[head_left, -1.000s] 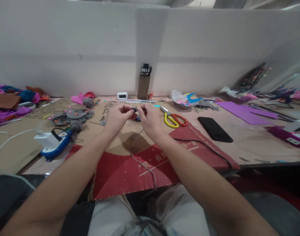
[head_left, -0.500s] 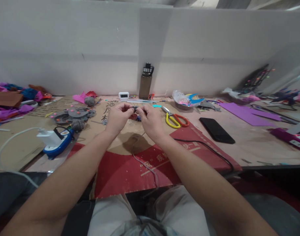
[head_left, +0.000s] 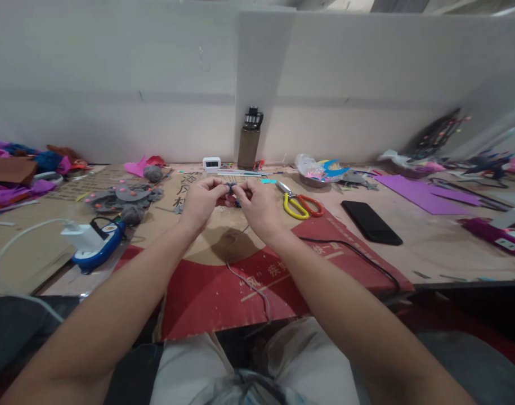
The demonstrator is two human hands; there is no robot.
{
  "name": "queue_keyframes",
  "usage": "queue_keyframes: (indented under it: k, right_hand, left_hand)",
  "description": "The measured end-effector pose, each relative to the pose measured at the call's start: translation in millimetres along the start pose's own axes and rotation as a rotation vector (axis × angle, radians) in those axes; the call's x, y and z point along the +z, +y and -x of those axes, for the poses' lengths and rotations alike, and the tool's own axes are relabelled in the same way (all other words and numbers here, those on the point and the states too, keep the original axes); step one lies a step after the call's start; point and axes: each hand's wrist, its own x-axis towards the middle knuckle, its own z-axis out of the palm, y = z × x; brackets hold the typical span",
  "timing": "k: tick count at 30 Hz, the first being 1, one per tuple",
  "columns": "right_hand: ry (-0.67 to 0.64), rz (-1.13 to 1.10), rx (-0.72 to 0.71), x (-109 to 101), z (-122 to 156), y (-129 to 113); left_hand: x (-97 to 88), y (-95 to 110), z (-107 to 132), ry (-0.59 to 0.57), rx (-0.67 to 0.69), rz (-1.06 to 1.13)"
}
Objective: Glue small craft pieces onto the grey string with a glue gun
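My left hand (head_left: 204, 201) and my right hand (head_left: 258, 207) meet above the middle of the table, fingers pinched together on a small dark grey piece (head_left: 231, 188) held between them. The piece is too small to name. A thin grey cord (head_left: 249, 284) trails from under my hands across the red and brown cardboard sheet (head_left: 223, 292) toward my lap. Both forearms stretch forward from the bottom of the view.
Yellow and orange scissors (head_left: 300, 203) and a black phone (head_left: 371, 221) lie right of my hands. A brown bottle (head_left: 248, 139) stands at the back wall. Left are grey felt pieces (head_left: 124, 197), a blue device with white charger (head_left: 92, 243). Purple sheets (head_left: 421, 192) lie far right.
My hands have stayed together on the small piece with only slight finger motion. The view has shifted a little.
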Motion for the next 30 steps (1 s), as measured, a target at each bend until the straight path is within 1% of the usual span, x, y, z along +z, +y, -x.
queue_keyframes:
  k: [7, 11, 15, 19, 21, 22, 23, 26, 30]
  right_hand:
    - [0.001, 0.003, 0.042, -0.8, -0.9, -0.3]
    - [0.001, -0.086, 0.128, 0.4, -1.4, 5.4]
    - [-0.065, -0.179, 0.136, 0.6, -4.6, 11.0]
    - [-0.034, -0.187, 0.18, -2.9, -9.0, 16.2]
    - [-0.033, -0.189, 0.185, -4.9, -10.7, 20.0]
    - [-0.038, -0.189, 0.18, -5.7, -11.2, 21.8]
    - [-0.047, -0.191, 0.174, -6.3, -11.4, 23.5]
    - [-0.096, -0.198, 0.161, -7.0, -10.6, 25.8]
    - [-0.134, -0.188, 0.135, -6.8, -8.6, 23.9]
  left_hand:
    - [-1.7, 0.2, 0.9, -0.053, -0.012, -0.013]
    - [-4.2, -0.8, 0.3, -0.104, -0.003, -0.027]
    - [-8.9, -0.8, -2.3, -0.199, -0.03, -0.058]
    - [-15.5, 2.5, -5.2, -0.322, -0.087, -0.076]
    - [-18.0, 5.0, -6.0, -0.356, -0.135, -0.085]
    - [-18.7, 5.9, -6.2, -0.345, -0.156, -0.092]
    - [-19.1, 6.5, -6.3, -0.311, -0.168, -0.1]
    - [-18.0, 6.2, -6.3, -0.166, -0.152, -0.126]
    - [-17.4, 5.4, -7.3, -0.098, -0.077, -0.163]
